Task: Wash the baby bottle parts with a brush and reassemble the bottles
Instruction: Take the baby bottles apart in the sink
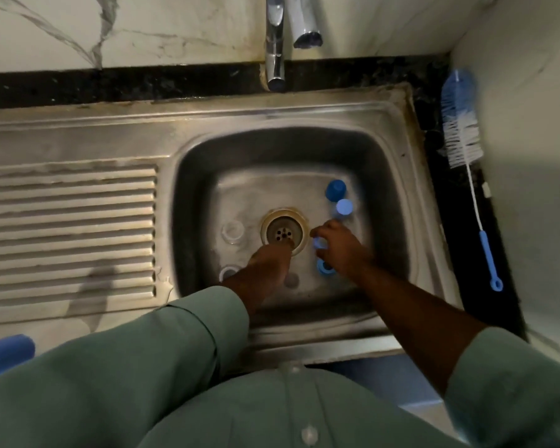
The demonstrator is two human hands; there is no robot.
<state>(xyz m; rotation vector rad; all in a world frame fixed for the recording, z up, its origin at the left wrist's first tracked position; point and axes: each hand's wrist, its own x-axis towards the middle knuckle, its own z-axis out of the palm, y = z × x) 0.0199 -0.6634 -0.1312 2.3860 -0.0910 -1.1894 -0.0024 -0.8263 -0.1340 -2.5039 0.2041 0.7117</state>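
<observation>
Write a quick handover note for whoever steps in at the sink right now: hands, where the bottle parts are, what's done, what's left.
Right hand grips a small blue part in the basin. Left hand reaches to the drain; its hold is unclear.
On the sink floor: blue cap, paler cap, blue ring, clear parts left of the drain.
Brush lies on the counter, right of the sink.
No water is visible at the tap. Nothing looks assembled; scrubbing and reassembly remain.

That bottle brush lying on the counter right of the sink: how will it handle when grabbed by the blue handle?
The bottle brush probably weighs little. Its thin white stem looks apt to flex, so the bristle head may droop or wobble. It might roll if nudged.
</observation>
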